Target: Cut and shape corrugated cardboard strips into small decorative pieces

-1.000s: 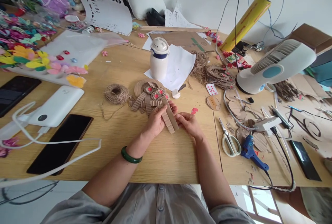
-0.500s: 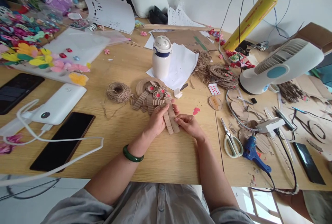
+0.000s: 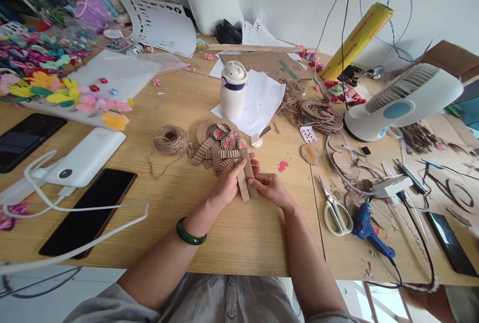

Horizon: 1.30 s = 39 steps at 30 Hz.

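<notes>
Two corrugated cardboard strips [image 3: 243,186] lie side by side between my hands, above the table's near part. My left hand [image 3: 226,183] is closed on the strips from the left, its thumb on top and fingers behind them. From the right, my right hand [image 3: 272,188] pinches the right-hand strip low down. Just beyond them is a heap of cardboard strips [image 3: 216,156] with rolled cardboard flowers [image 3: 228,141] that have red centres. A coil of twine [image 3: 171,140] sits to the left of the heap.
A white bottle [image 3: 232,91] stands behind the heap. Scissors [image 3: 335,208], a blue glue gun [image 3: 370,228] and a white fan [image 3: 402,103] are at right. Phones [image 3: 88,210], a power bank [image 3: 84,156] and a white cable are at left. Another person's arm shows at lower right.
The two strips have separated slightly, the right one shifting right and upward against the left one. My right hand's fingers have moved in closer on it. The view has tilted slightly.
</notes>
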Available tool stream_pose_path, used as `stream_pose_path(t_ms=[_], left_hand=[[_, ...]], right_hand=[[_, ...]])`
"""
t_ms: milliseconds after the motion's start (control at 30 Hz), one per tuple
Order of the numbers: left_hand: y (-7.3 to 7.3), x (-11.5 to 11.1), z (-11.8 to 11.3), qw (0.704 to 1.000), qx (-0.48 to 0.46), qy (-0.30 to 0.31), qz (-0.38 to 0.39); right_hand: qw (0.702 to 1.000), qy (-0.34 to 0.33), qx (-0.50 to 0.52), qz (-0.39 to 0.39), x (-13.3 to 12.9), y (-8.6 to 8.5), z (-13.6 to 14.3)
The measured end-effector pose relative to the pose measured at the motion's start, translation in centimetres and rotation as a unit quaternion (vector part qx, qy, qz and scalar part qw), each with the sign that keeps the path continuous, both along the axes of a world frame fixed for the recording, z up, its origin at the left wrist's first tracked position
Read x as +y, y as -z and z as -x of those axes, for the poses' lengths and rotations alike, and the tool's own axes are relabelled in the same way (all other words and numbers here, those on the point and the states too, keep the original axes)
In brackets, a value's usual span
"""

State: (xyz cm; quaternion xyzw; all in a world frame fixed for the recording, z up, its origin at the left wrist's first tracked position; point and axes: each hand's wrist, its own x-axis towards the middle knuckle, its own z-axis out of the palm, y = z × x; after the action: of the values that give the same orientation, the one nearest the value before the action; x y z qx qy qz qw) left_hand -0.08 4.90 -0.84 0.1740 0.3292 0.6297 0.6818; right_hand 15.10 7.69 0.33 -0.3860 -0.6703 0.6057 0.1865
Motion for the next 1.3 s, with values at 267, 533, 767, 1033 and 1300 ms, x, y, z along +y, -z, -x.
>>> stream_pose_path(t_ms=[267, 533, 767, 1033, 1300], left_hand=[[-0.3, 0.0, 0.0, 1.0, 0.017, 0.01, 0.005], [-0.6, -0.1, -0.1, 1.0, 0.016, 0.009, 0.019], [-0.2, -0.1, -0.1, 0.997, 0.061, 0.04, -0.01], [0.6, -0.5, -0.5, 0.988, 0.152, 0.012, 0.0], [-0.2, -0.6, -0.3, 0.992, 0.116, 0.026, 0.041]], right_hand=[[0.999, 0.03, 0.011, 0.017, -0.2, 0.9, 0.4], [0.996, 0.056, 0.036, 0.065, -0.6, 0.6, 0.8], [0.989, 0.127, 0.056, 0.049, -0.5, 1.1, 1.2], [0.994, 0.095, 0.04, 0.033, -0.4, 0.7, 1.0], [0.995, 0.087, 0.033, 0.036, -0.4, 0.0, 0.9]])
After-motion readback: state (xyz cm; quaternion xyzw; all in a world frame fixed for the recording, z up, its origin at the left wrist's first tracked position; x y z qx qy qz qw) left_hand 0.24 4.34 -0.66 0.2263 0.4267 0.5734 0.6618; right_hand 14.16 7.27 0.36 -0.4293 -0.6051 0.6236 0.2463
